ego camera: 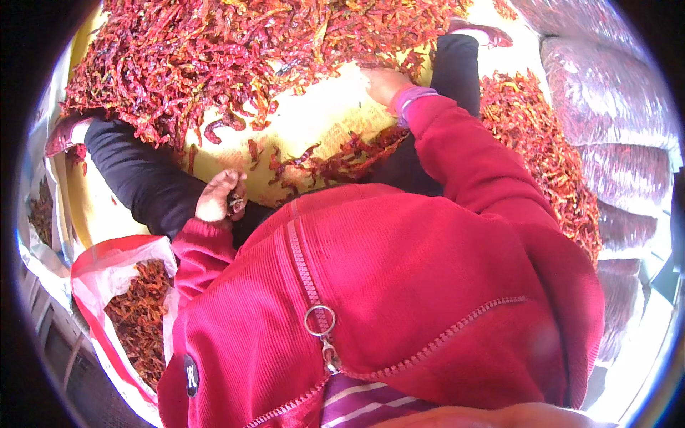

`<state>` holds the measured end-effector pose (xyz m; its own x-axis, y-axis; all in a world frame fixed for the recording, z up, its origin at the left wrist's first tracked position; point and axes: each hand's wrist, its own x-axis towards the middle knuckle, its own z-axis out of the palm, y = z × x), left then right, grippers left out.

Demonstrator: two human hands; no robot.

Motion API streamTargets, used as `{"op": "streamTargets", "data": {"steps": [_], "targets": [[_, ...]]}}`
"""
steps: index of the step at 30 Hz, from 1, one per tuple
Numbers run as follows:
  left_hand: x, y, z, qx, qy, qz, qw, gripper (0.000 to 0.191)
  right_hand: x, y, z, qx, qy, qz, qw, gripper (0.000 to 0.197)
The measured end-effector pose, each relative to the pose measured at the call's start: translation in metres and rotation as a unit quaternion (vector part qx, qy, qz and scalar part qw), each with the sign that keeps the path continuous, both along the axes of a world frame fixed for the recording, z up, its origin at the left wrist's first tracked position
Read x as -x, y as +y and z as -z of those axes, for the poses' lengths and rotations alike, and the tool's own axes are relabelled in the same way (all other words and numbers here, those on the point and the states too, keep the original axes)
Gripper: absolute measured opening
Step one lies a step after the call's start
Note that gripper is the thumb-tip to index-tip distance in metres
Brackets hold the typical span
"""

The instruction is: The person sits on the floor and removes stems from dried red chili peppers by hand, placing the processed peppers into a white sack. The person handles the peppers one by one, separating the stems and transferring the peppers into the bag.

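Note:
A wide heap of dried red chillies (214,69) spreads across a yellow sheet (326,115) between my outstretched legs. My left hand (220,197) is held above my left thigh, its fingers curled around some small dark pieces, possibly chilli scraps or stems. Bright glare washes out the fingertips of my right hand (386,85), which reaches down at the near edge of the heap beside my right leg. Whether those fingers hold a chilli is not visible. Closer to my body, loose chillies (342,163) lie scattered in a strip on the sheet.
On my left stands an open red-and-white sack (120,249) containing darker chillies (140,315). Another chilli pile (540,155) lies along my right side. Beyond it, filled transparent bags (604,96) are stacked. At far left, a white sack (53,214) is partly visible.

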<state>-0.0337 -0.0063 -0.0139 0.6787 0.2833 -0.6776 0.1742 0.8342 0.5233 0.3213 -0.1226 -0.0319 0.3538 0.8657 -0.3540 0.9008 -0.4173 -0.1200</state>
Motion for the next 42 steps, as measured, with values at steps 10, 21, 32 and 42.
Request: {"op": "streamTargets", "data": {"steps": [10,21,32,42], "targets": [[-0.015,0.002,0.008,0.001,0.037,0.046,0.998,0.018,-0.021,0.025,0.035,0.002,0.025,-0.02,0.999,0.035],[-0.083,-0.021,-0.021,-0.021,-0.089,0.171,0.981,0.031,0.063,-0.029,-0.05,-0.157,0.576,0.121,0.793,0.016],[-0.085,-0.02,-0.005,0.066,-0.145,0.046,0.986,0.013,0.081,-0.013,-0.043,-0.11,0.595,-0.009,0.796,0.017],[-0.078,-0.009,0.024,0.108,-0.178,0.037,0.978,0.026,-0.076,-0.023,0.04,0.03,-0.037,0.176,0.983,0.031]]}}
